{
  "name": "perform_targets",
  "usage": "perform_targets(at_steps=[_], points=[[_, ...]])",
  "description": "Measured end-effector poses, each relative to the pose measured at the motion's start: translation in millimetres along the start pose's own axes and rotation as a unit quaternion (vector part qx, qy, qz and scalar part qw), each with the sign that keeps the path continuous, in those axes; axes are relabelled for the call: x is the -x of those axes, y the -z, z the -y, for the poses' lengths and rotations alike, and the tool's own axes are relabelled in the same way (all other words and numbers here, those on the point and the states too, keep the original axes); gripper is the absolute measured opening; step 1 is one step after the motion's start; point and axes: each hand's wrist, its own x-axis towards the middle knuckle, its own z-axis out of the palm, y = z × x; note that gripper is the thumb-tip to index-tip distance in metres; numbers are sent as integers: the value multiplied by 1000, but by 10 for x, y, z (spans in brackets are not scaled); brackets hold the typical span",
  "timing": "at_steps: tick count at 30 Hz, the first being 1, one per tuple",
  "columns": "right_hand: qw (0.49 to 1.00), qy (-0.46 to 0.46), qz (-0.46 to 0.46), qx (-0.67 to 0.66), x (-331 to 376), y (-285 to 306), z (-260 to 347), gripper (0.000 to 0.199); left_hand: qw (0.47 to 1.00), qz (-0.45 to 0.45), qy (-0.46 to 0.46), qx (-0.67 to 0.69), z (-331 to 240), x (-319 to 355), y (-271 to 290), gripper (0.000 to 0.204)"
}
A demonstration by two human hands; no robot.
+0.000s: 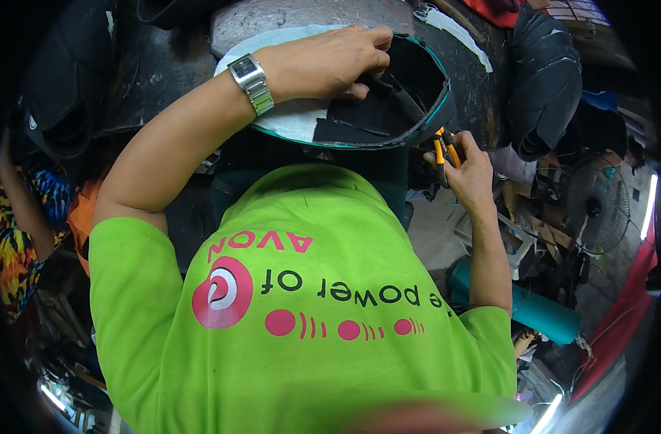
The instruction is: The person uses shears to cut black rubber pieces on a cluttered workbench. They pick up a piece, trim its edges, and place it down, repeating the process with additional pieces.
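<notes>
The left hand [327, 65] lies on top of the black, teal-edged cap piece [388, 108], fingers curled down over the dark fabric folds inside it, apparently pinning them flat against the white lining [287, 116] so the material holds steady. Just right of the cap piece, at its lower rim, the right hand [469, 173] grips orange-handled pliers [445, 148], fingers closed around the handles, nose toward the rim, seemingly poised to work the edge.

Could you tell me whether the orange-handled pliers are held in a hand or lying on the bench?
Held. The right hand wraps the orange-handled pliers beside the black shoe piece, which the left hand presses down.
</notes>
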Motion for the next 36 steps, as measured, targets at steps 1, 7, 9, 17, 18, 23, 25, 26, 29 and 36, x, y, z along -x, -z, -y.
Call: perform_targets(at_steps=[1, 7, 9, 17, 18, 23, 25, 26, 29, 36], points=[[1000, 7, 8, 6, -4, 21, -6, 53, 1000, -4, -1, 6, 8, -2, -15, 23], [995, 72, -4, 66, 25, 196, -48, 57, 997, 4, -2, 82, 130, 31, -8, 18], [993, 91, -14, 74, 24, 214, -37, 58, 997, 2, 0, 82, 168, 27, 4, 17], [982, 157, -39, 95, 40, 224, 2, 49, 996, -28, 38, 77, 242, -40, -45, 19], [982, 156, -39, 94, 42, 213, 3, 49, 994, -29, 40, 94, 251, -37, -47, 19], [985, 154, -38, 67, 18, 145, 38, 41, 993, -32, 55, 95, 272, -47, -77, 21], [981, 162, -38, 96, -9, 152, 65, 37, 992, -43, 53, 102, 273, -41, -92, 22], [979, 164, -41, 112, -22, 156, 83, 35, 992, -48, 50, 106, 274, -33, -99, 22], [973, 187, -35, 131, -36, 190, 137, 32, 991, -66, 44, 107, 271, -5, -126, 22], [973, 189, 13, 134, -68, 239, 174, 32, 992, -51, 64, 92, 209, -33, -90, 21]])
